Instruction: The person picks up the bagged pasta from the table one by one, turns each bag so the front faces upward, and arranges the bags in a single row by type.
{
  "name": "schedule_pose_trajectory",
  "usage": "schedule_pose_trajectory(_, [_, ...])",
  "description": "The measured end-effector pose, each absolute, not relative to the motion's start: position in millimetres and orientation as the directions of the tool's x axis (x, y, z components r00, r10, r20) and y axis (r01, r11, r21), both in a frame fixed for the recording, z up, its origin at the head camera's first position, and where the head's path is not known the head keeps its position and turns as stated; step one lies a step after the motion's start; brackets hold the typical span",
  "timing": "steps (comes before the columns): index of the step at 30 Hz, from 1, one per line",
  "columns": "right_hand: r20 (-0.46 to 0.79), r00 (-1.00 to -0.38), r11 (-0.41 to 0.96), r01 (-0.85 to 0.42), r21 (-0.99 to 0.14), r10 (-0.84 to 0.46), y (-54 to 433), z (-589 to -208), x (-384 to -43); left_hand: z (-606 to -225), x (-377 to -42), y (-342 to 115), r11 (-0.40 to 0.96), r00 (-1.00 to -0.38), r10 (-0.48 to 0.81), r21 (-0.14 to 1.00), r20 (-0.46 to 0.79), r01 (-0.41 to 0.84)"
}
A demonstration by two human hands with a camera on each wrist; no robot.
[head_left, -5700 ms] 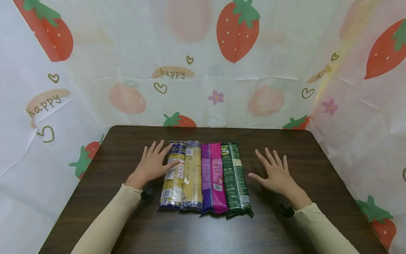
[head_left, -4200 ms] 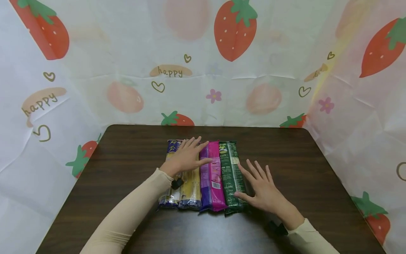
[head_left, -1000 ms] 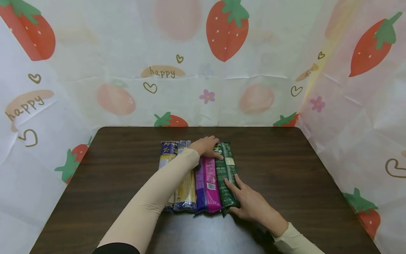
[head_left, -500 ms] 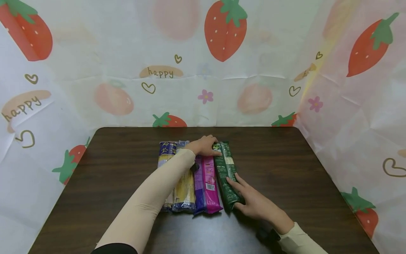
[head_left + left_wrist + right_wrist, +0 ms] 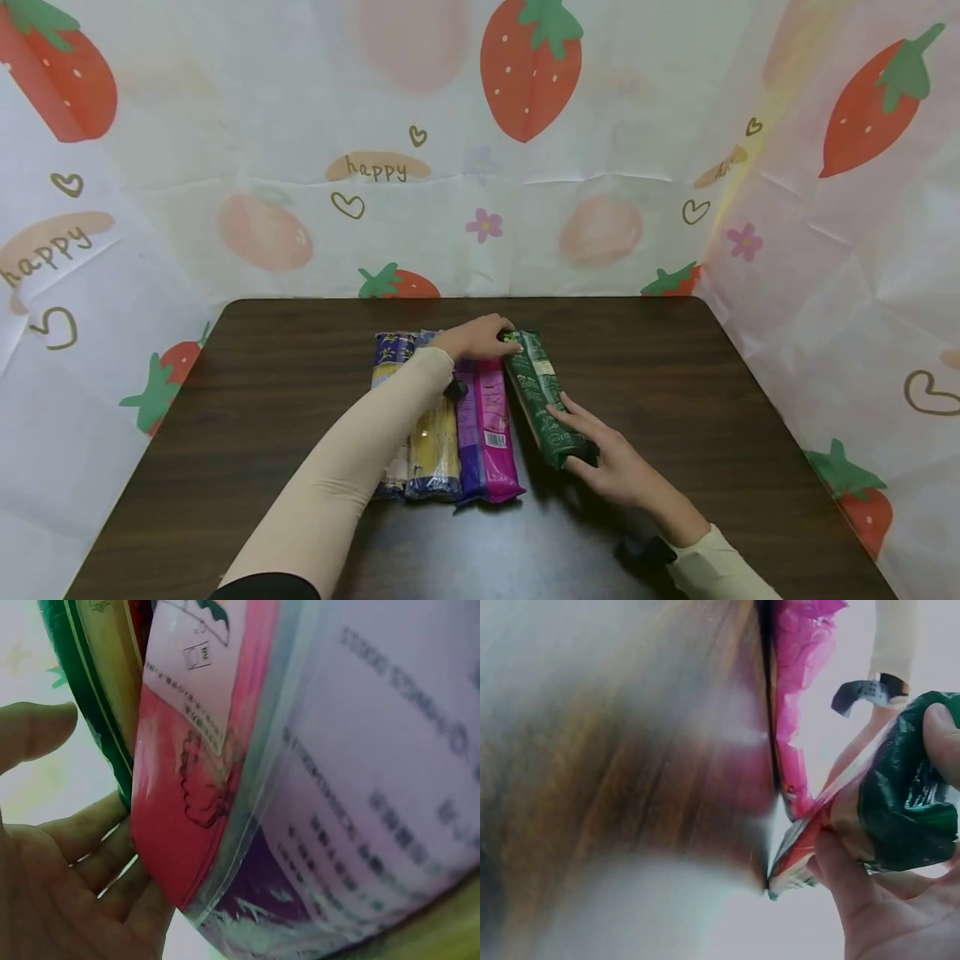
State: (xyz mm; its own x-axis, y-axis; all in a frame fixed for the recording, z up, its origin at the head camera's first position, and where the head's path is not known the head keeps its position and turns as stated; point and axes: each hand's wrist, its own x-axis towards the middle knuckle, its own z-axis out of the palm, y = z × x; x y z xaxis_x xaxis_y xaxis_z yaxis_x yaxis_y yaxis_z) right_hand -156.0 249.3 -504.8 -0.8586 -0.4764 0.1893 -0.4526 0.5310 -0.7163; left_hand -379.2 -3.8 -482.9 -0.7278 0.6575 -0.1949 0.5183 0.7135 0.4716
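A green spaghetti packet (image 5: 540, 400) is held at a slant, its near end raised off the table. My right hand (image 5: 618, 471) grips that near end; in the right wrist view, the fingers and thumb of the right hand (image 5: 889, 900) are around the green packet (image 5: 900, 802). Reaching across the other packets, my left hand (image 5: 476, 337) holds the far end, with the thumb on the near side. In the left wrist view the left hand (image 5: 82, 877) curves round the green packet's edge (image 5: 90, 712). A pink and purple packet (image 5: 491, 442) lies just left of the green one.
Two clear packets of yellow noodles, the inner one (image 5: 433, 454) and the outer one (image 5: 390, 358), lie left of the pink packet, partly hidden by my left sleeve (image 5: 337, 467). The dark wooden table (image 5: 675, 400) ends against a strawberry-print cloth (image 5: 330, 92).
Both hands came from beside the row onto the green packet. Its near end has risen and swung right, opening a gap from the pink packet. The other packets stay in place.
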Motion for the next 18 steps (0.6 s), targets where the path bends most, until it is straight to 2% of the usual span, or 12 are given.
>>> schedule_pose_trajectory(10, [0.258, -0.850, 0.430, -0.466, -0.773, -0.458, 257, -502, -160, -474, -375, -12, 0.618, -0.689, 0.706, 0.620, -0.165, 0.484])
schedule_pose_trajectory(18, [0.308, -0.850, 0.357, -0.472, -0.807, -0.428, 261, -499, -160, -477, -377, -16, 0.583, -0.649, 0.745, 0.623, -0.153, 0.521])
